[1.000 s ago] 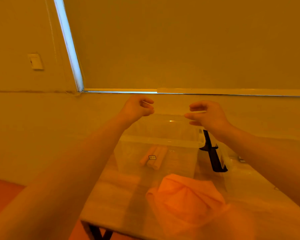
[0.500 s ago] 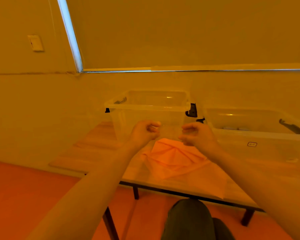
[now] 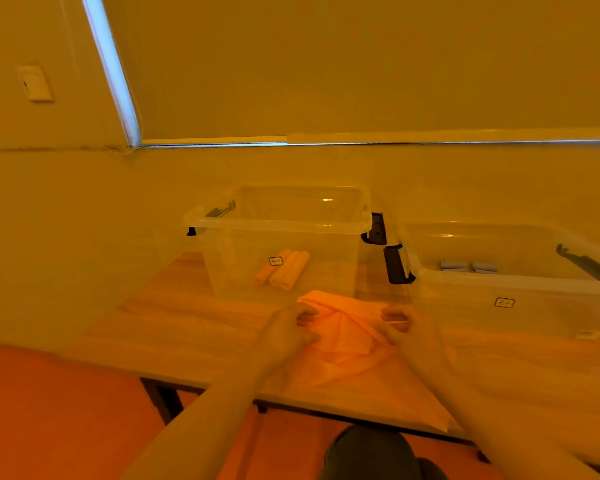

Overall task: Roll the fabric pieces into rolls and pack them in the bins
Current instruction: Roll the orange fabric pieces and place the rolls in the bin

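An orange fabric piece (image 3: 343, 337) lies crumpled on the wooden table (image 3: 187, 327), spreading toward the near edge. My left hand (image 3: 288, 330) is at its left side with fingers curled onto the cloth. At the right side of the raised fold, my right hand (image 3: 406, 327) curls its fingers onto the cloth too. Motion blur softens both grips. Behind the fabric stands a clear bin (image 3: 278, 223) holding three orange fabric rolls (image 3: 284, 270). A second clear bin (image 3: 513, 282) on the right holds grey-blue rolls (image 3: 468, 266).
Both bins have black latch handles (image 3: 378, 230) where they meet. A wall rises close behind the table, with a switch plate (image 3: 35, 83) at upper left. My knee (image 3: 371, 452) shows below the table's near edge, above an orange floor.
The camera has tilted down and both hands have dropped from in front of the left bin to the orange fabric on the table, reaching its left and right sides.
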`<state>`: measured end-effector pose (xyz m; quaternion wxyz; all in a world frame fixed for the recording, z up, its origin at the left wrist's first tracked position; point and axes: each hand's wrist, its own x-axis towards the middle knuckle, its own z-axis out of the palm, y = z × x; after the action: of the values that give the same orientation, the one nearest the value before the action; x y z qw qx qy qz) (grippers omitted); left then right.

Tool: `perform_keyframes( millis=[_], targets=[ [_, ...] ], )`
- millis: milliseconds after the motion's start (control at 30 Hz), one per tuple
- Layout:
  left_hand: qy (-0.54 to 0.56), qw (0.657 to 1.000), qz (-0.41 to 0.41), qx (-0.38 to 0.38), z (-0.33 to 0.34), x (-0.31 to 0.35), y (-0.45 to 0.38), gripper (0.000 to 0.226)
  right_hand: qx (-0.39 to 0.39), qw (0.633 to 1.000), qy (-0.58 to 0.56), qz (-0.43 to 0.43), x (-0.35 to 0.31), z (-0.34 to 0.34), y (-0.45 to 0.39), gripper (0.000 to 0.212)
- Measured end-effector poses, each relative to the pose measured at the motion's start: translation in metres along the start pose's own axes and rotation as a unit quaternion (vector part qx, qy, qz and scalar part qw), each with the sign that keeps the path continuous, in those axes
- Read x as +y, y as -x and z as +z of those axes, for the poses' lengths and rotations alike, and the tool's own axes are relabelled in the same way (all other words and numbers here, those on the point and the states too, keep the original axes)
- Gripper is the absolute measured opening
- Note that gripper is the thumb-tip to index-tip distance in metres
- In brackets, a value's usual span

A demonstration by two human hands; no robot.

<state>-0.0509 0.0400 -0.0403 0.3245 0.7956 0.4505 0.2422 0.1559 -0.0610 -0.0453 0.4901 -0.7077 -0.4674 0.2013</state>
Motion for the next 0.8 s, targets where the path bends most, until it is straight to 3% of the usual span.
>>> perform_keyframes(
  millis=[233, 533, 800],
  targets=[
    [-0.030, 0.999, -0.011, 0.001, 0.013, -0.008, -0.012, 0.042, 0.005, 1.000, 0.019, 0.022, 0.021, -0.001, -0.005, 0.028],
    [0.061, 0.997, 0.031, 0.032, 0.009, 0.014, 0.004, 0.029, 0.001, 1.000, 0.000, 0.024, 0.020, -0.004, -0.005, 0.025],
    [-0.024, 0.997, 0.027, -0.064, -0.003, 0.004, 0.034, 0.022, 0.025, 0.999, 0.022, -0.008, 0.011, -0.007, 0.000, 0.029]
  ],
)
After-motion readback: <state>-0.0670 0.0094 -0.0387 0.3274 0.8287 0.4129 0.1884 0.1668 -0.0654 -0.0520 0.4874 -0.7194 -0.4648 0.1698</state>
